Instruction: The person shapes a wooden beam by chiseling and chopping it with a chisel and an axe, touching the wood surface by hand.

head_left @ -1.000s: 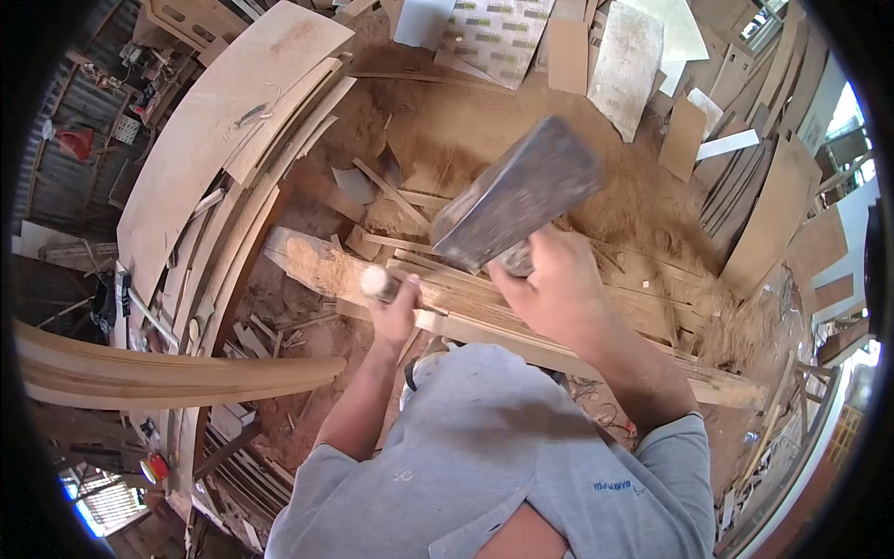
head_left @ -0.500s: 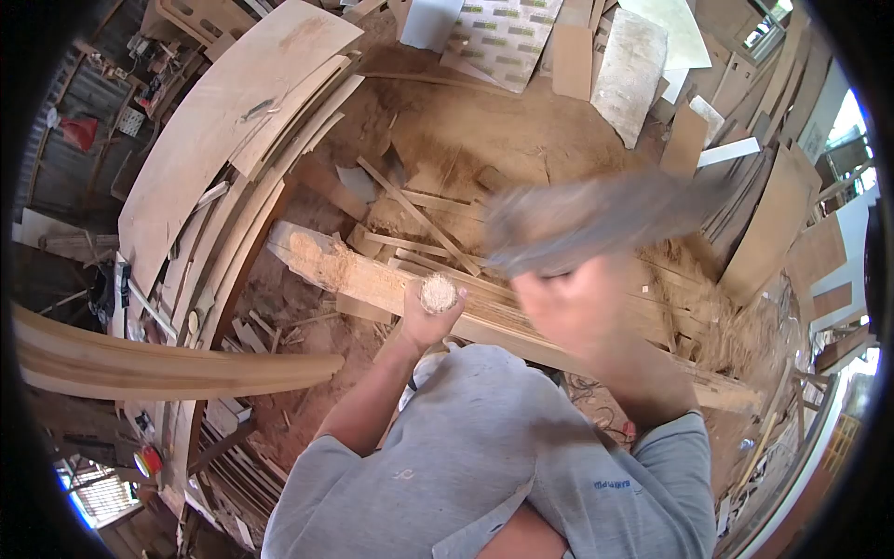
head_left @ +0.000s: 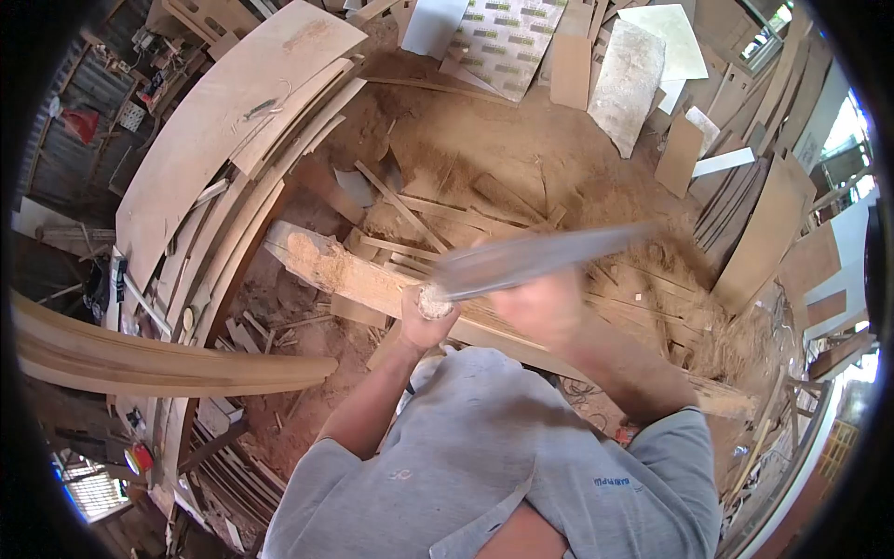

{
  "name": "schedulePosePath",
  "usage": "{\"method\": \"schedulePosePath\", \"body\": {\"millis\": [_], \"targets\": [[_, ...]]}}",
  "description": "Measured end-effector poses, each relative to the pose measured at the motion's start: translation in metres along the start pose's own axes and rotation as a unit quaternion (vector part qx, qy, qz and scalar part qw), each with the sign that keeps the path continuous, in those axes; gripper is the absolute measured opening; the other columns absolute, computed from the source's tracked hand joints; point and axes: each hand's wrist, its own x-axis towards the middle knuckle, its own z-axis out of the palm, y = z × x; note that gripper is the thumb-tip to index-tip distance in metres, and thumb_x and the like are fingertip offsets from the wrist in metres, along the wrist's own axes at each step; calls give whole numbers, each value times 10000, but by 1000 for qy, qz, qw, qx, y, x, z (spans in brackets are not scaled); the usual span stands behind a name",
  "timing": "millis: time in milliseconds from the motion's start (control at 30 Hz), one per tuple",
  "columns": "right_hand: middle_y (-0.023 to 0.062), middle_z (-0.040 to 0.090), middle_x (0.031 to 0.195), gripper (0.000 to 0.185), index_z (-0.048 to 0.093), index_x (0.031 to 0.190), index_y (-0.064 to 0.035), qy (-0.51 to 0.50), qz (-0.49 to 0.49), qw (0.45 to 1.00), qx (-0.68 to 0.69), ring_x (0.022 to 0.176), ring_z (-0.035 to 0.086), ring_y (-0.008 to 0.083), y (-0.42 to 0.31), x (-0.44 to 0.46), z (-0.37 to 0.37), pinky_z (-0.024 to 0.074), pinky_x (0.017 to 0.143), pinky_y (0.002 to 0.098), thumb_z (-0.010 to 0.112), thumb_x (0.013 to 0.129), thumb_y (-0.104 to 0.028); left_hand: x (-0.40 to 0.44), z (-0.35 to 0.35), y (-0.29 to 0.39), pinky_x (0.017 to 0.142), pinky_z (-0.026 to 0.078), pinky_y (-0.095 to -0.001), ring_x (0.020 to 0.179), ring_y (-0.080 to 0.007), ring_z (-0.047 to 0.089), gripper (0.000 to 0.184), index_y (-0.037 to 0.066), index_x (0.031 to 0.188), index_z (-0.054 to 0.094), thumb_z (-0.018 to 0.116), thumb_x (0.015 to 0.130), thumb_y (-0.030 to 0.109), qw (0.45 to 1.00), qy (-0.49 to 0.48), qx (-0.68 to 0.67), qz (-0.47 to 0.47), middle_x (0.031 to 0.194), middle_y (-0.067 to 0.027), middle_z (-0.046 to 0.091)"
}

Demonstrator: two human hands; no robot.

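My left hand [head_left: 426, 328] is closed around an upright wooden chisel handle [head_left: 436, 301], seen end-on with a pale, frayed top; any blade below is hidden. My right hand [head_left: 540, 303] grips a long grey bar-like tool [head_left: 540, 259], smeared by motion so its kind is unclear. Its left end reaches over or against the top of the handle; I cannot tell if they touch. Beneath both hands runs a thick wooden beam [head_left: 372, 284], with a rough, chipped patch [head_left: 312, 261] near its left end.
Stacked curved boards [head_left: 223, 121] stand at the left, and a long moulded wooden piece [head_left: 177, 363] juts in below them. Loose strips [head_left: 400, 203] and sawdust [head_left: 494, 130] cover the ground beyond the beam. Panels [head_left: 629, 88] lean at the back right.
My right hand has swung the grey tool down and to the left, bringing its end to the handle's top. My left hand has stayed nearly in place, still gripping the handle.
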Motion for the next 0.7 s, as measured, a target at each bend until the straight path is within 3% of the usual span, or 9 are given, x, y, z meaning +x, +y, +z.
{"method": "schedulePosePath", "body": {"millis": [100, 133, 300, 367, 467, 533, 567, 667, 700], "targets": [[184, 732, 817, 234, 685, 938, -31, -332, 117, 916, -191, 796, 739, 392, 3, -3, 7, 569, 681, 515, 791, 871, -229, -6, -7, -15, 647, 531, -315, 699, -123, 645, 182, 31, 887, 681, 837, 857, 120, 997, -19, -2, -73, 772, -6, 673], [187, 727, 815, 244, 674, 932, -32, -297, 113, 931, -179, 793, 737, 391, 4, -4, 3, 568, 679, 516, 794, 868, -234, -11, -14, -32, 654, 532, -316, 712, -124, 649, 200, 32, 914, 683, 846, 855, 132, 989, -48, 6, -138, 789, -5, 675], [188, 715, 814, 245, 636, 880, -57, 6, 117, 993, 12, 724, 729, 353, -28, 18, -26, 565, 622, 485, 803, 866, -236, -8, -25, -21, 598, 482, -285, 648, -84, 582, 174, 52, 865, 643, 802, 916, 101, 986, -65, 13, -152, 738, 13, 630], [171, 719, 812, 210, 637, 889, -65, 82, 88, 991, 59, 715, 735, 341, -31, 19, -24, 562, 598, 472, 786, 879, -212, -10, -24, -20, 647, 504, -323, 691, -130, 613, 172, 57, 855, 639, 800, 905, 92, 985, -74, 34, -151, 776, -11, 653], [151, 723, 805, 153, 639, 911, -70, -72, 14, 996, -41, 720, 746, 331, -4, -4, -2, 562, 580, 461, 748, 904, -178, -12, -20, -26, 772, 537, -395, 809, -220, 667, 147, 54, 919, 659, 795, 869, 77, 994, -85, 70, -22, 863, -52, 692], [152, 720, 801, 110, 647, 932, -70, -366, 3, 905, -216, 725, 751, 329, 5, -22, 14, 566, 584, 460, 717, 921, -155, -16, -16, -40, 883, 537, -441, 914, -281, 689, 205, 51, 1013, 676, 788, 842, 76, 977, -88, 181, 67, 937, -78, 716], [160, 720, 804, 119, 654, 947, -63, -387, 30, 898, -207, 731, 751, 337, 3, -32, 17, 571, 602, 468, 713, 919, -162, -31, -19, -45, 944, 527, -461, 971, -310, 692, 263, 51, 1072, 682, 783, 831, 80, 951, -102, 279, 80, 977, -89, 726], [185, 726, 830, 175, 669, 994, -34, -378, 98, 902, -184, 760, 752, 363, 18, -22, 12, 585, 659, 485, 714, 916, -184, -28, -19, -59, 847, 567, -412, 895, -271, 701, 297, 31, 1124, 655, 755, 847, 67, 978, -34, 196, 61, 965, -96, 720], [194, 734, 850, 202, 671, 1012, -21, -343, 138, 918, -142, 779, 753, 374, 16, -26, 11, 590, 678, 485, 722, 916, -191, -38, -27, -75, 785, 569, -390, 837, -243, 693, 236, 29, 1077, 651, 745, 862, 56, 992, -7, 107, -60, 926, -92, 711]]}}
